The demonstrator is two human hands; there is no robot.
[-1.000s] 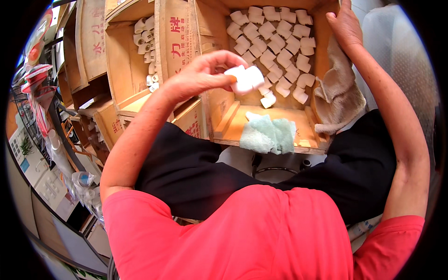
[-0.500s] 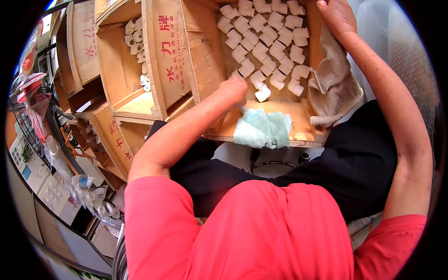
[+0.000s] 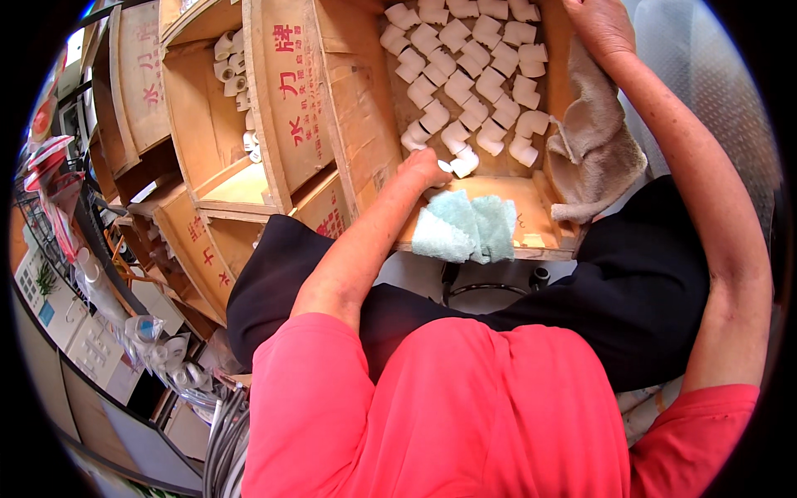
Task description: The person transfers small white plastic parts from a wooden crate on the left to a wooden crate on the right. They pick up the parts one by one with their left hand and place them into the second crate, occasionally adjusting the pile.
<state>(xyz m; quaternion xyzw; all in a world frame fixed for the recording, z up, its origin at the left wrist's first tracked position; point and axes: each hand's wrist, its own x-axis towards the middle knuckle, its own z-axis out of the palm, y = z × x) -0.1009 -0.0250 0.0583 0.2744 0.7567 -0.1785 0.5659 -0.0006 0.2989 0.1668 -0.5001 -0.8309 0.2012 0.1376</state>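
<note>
My left hand [image 3: 425,170] is closed on a white plastic elbow fitting [image 3: 445,170] low at the left of a wooden crate [image 3: 357,124], just behind a pale green cloth [image 3: 463,226]; its fingertips are partly hidden. Several white elbows [image 3: 458,88] lie in staggered rows on the crate's bottom, some touching end to end. Gripping the crate's right edge at the top is my right hand [image 3: 602,29], above a beige cloth [image 3: 594,153] draped over that side.
More wooden crates [image 3: 207,116] stand stacked to the left, one holding loose white fittings [image 3: 232,62]. At the far left are bagged fittings [image 3: 174,353] and grey hoses [image 3: 224,432]. A translucent textured sheet [image 3: 697,75] is at the right. My legs [image 3: 639,307] frame the crate.
My left hand, earlier raised in front of the crate with white fittings in it, has moved down among the lower fittings at the crate's left. My right hand stays on the edge.
</note>
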